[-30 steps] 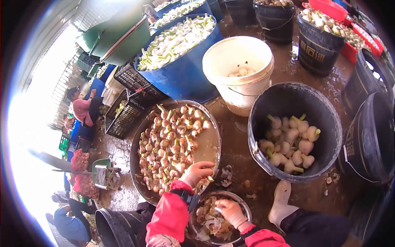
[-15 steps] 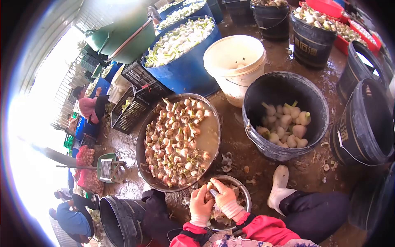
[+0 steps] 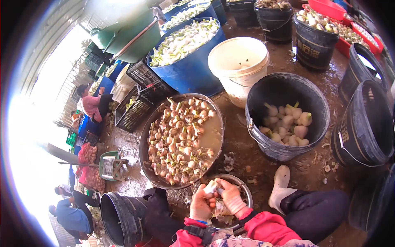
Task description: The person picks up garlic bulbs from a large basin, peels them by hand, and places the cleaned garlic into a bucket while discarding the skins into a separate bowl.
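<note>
My left hand [image 3: 200, 204] is closed around a whitish garlic bulb [image 3: 211, 187], held above a metal bowl [image 3: 248, 197]. Right beside it, my right hand [image 3: 230, 196] grips a small knife [image 3: 220, 191], of which only a short grey part shows; its fingers touch the bulb. Torn garlic skins [image 3: 222, 210] lie in the bowl below. Just beyond is a wide round basin [image 3: 142, 158] of unpeeled garlic bulbs [image 3: 175, 140] in murky water. A black bucket [image 3: 271, 150] at the right holds several peeled white bulbs [image 3: 291, 119].
A cream bucket [image 3: 236, 74] and a blue tub [image 3: 185, 76] full of trimmed garlic stand behind. Black buckets [image 3: 362, 123] line the right side, and another black bucket [image 3: 123, 218] lies at the lower left. People sit at the far left. The floor [image 3: 242, 160] is wet, with scraps.
The bulb between my hands now shows a bare white surface, and my hands are turned differently around it. The view has shifted slightly.
</note>
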Action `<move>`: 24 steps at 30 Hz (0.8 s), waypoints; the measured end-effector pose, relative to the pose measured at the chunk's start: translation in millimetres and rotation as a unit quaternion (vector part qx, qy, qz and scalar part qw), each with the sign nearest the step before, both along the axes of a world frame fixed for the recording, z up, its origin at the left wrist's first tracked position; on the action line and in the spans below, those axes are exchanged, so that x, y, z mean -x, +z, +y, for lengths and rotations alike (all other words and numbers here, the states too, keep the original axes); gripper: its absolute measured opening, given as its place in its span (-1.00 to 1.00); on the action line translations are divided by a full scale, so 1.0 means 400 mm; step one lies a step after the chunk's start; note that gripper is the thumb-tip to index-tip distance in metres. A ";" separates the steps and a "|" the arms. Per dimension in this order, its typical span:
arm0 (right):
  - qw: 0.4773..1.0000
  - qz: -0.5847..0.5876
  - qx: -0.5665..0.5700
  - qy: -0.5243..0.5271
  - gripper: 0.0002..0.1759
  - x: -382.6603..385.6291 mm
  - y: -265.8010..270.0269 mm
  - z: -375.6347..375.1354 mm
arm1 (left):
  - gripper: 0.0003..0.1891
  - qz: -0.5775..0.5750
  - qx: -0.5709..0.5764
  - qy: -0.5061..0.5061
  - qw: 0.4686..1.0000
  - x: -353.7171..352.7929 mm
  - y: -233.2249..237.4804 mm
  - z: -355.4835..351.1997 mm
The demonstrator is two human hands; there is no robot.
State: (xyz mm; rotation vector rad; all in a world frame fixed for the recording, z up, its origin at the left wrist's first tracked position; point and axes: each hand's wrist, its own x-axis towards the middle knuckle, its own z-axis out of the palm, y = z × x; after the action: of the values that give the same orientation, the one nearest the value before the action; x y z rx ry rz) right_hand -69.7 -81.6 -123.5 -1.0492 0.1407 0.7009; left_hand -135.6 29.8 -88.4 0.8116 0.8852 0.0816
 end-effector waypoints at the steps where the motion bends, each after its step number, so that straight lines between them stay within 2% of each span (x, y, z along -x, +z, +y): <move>1: 0.987 0.110 -0.114 0.036 -0.60 -0.010 0.016 -0.018 | -0.47 -0.019 0.083 -0.020 0.996 0.005 -0.004 0.032; 3: 0.979 0.119 -0.156 0.053 -0.63 -0.014 0.010 -0.025 | -0.39 -0.022 0.031 -0.046 0.998 0.012 -0.009 0.049; 4: 0.962 0.163 -0.208 0.074 -0.65 -0.019 0.005 -0.018 | -0.39 -0.020 0.031 -0.045 0.998 0.020 -0.012 0.048; 5: 0.939 0.206 -0.260 0.094 -0.65 -0.022 0.002 -0.014 | -0.39 -0.007 -0.078 -0.067 0.995 0.014 0.015 0.028; 6: 0.952 0.166 -0.226 0.118 -0.74 -0.018 0.008 -0.015 | -0.39 0.007 -0.186 -0.088 0.979 0.011 0.028 0.015; 7: 0.952 0.169 -0.226 0.117 -0.74 -0.008 -0.010 -0.004 | -0.39 0.010 -0.185 -0.089 0.979 0.019 0.013 0.013; 8: 0.962 0.142 -0.210 0.096 -0.76 0.006 -0.040 0.015 | -0.40 0.003 -0.370 -0.155 0.916 0.036 -0.015 0.015; 9: 0.971 0.115 -0.194 0.076 -0.78 0.009 -0.036 0.024 | -0.40 -0.004 -0.538 -0.216 0.815 0.050 -0.043 0.020; 10: 0.965 0.179 -0.184 0.042 -0.74 0.010 -0.034 0.021 | -0.37 -0.023 -0.701 -0.244 0.670 0.055 -0.073 0.030; 11: 0.965 0.181 -0.183 0.041 -0.74 0.013 -0.038 0.024 | -0.37 -0.022 -0.700 -0.245 0.671 0.051 -0.071 0.025; 13: 0.978 0.130 -0.156 -0.037 -0.81 0.021 -0.048 0.030 | -0.31 -0.042 -0.738 -0.244 0.628 0.043 -0.073 0.009; 14: 0.973 0.155 -0.165 -0.043 -0.82 0.016 -0.040 0.027 | -0.35 -0.073 -0.720 -0.195 0.662 0.028 -0.084 0.001; 15: 0.973 0.156 -0.164 -0.043 -0.82 0.010 -0.032 0.023 | -0.35 -0.072 -0.719 -0.195 0.663 0.021 -0.085 0.004; 17: 0.974 0.194 -0.105 -0.050 -0.81 -0.001 -0.015 0.013 | -0.40 -0.008 -0.522 -0.168 0.836 0.009 -0.083 0.012; 19: 0.973 0.201 -0.105 -0.034 -0.81 -0.009 0.001 0.000 | -0.42 0.055 -0.288 -0.127 0.948 -0.001 -0.080 0.019; 21: 0.980 0.128 -0.135 -0.076 -0.76 -0.003 -0.030 0.011 | -0.40 0.110 -0.034 -0.075 0.991 -0.007 -0.080 0.024; 22: 0.980 0.127 -0.136 -0.074 -0.76 0.003 -0.043 0.017 | -0.47 0.098 -0.048 -0.017 0.994 0.000 -0.086 0.019; 24: 0.998 -0.024 -0.005 -0.061 -0.68 0.004 -0.039 0.026 | -0.51 0.066 -0.053 0.020 0.996 -0.018 -0.016 -0.036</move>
State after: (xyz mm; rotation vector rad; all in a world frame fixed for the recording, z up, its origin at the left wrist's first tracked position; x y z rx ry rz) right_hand -71.4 -71.4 -139.0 -1.0389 0.1583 0.5653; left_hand -128.3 15.3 -94.8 0.9067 1.0283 0.1117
